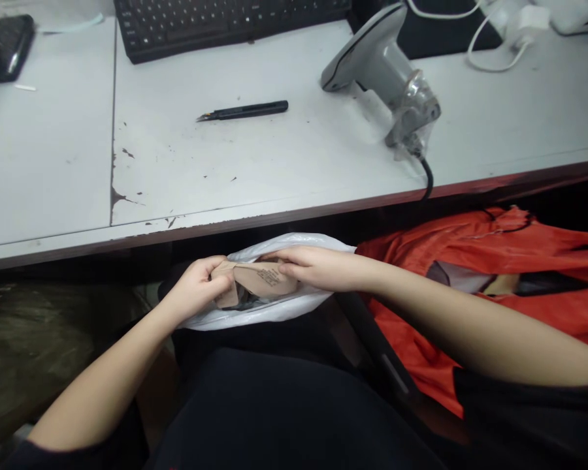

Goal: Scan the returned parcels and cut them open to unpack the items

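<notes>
In front of my lap lies a white plastic bag with its mouth spread wide. Inside it shows a beige piece with lines of dark print, perhaps the sole or insole of a shoe; its full shape is hidden. My left hand is closed at the bag's left end, thumb and fingers pinching the beige piece's left part. From the right, my right hand reaches into the mouth, its thumb and fingers closed on the printed piece's right end. Something dark sits below it in the bag, too covered to name.
The white table holds a black utility knife, a grey barcode scanner, a black keyboard and a black mouse. Below its edge at right is red fabric; clear plastic wrapping is at left.
</notes>
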The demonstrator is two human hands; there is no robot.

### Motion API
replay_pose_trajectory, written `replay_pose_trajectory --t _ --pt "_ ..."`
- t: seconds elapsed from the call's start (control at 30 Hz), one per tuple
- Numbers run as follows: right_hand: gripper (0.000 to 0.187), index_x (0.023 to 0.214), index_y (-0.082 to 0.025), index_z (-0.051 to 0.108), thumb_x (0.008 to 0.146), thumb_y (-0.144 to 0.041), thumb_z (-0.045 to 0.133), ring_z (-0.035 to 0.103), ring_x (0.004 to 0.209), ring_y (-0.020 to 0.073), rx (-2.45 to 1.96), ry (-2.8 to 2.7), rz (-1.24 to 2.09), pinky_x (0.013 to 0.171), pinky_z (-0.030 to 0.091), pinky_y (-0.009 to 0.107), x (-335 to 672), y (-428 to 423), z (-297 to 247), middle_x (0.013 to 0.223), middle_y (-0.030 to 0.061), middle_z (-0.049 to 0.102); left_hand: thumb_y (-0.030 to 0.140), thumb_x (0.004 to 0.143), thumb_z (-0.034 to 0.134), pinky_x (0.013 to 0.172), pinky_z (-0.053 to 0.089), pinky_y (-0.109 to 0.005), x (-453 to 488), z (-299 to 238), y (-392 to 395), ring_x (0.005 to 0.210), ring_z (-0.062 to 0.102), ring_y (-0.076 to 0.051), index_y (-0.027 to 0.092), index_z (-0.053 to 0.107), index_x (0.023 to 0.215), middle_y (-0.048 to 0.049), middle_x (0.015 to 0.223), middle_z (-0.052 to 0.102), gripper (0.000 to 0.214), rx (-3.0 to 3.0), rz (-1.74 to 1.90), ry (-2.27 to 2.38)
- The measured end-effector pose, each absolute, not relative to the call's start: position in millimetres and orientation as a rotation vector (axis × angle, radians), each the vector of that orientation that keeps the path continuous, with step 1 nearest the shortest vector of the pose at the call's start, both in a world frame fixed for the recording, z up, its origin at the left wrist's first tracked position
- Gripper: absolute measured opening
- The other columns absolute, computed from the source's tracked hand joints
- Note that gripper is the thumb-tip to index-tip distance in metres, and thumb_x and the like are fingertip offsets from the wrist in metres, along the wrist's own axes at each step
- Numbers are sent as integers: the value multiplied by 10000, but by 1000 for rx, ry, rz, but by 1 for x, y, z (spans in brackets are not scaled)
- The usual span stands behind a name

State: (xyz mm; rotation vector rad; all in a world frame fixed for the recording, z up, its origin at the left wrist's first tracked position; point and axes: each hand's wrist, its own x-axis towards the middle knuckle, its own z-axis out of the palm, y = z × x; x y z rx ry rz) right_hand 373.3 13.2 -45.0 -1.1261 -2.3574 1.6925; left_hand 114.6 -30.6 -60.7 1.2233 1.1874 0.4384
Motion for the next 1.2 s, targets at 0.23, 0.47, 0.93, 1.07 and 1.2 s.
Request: replay_pose_trajectory --t 0.23,0.47,0.93,1.07,1.2 --pt "237 1028 -153 682 907 -213 487 634 840 176 -1382 -2176 1694 729 489 267 370 16 -48 943 46 697 306 734 544 541 290 -212 114 -60 -31 616 368 -106 160 485 717 34 681 388 159 1245 384 1156" --pt "297 1093 -173 692 886 -163 480 633 885 180 -1279 -2114 1745 769 494 276 370 17 -50 972 33 693 309 743 529 562 295 -220 112 -59 -31 650 374 -118 152 500 729 22 705 388 160 1329 355 1164" --pt "346 1150 -130 670 869 -198 480 644 1004 235 -1318 -2125 1698 890 502 374 373 11 -48 1096 99 698 292 767 568 594 312 -237 112 -65 -36 677 438 -136 169 483 683 19 712 447 172 1560 416 1206" --pt "399 1227 -165 650 868 -250 498 636 1067 237 -1249 -2101 1750 938 492 376 374 14 -41 1168 87 688 229 788 586 672 362 -246 114 -57 -30 750 541 -149 176 577 732 7 776 567 77 1693 480 1266" --pt "348 1172 -188 676 866 -273 533 650 939 212 -1253 -2168 1722 824 506 324 372 15 -34 1048 55 710 233 800 600 683 369 -247 113 -44 -27 781 567 -157 183 611 745 -7 808 600 75 1774 489 1299"
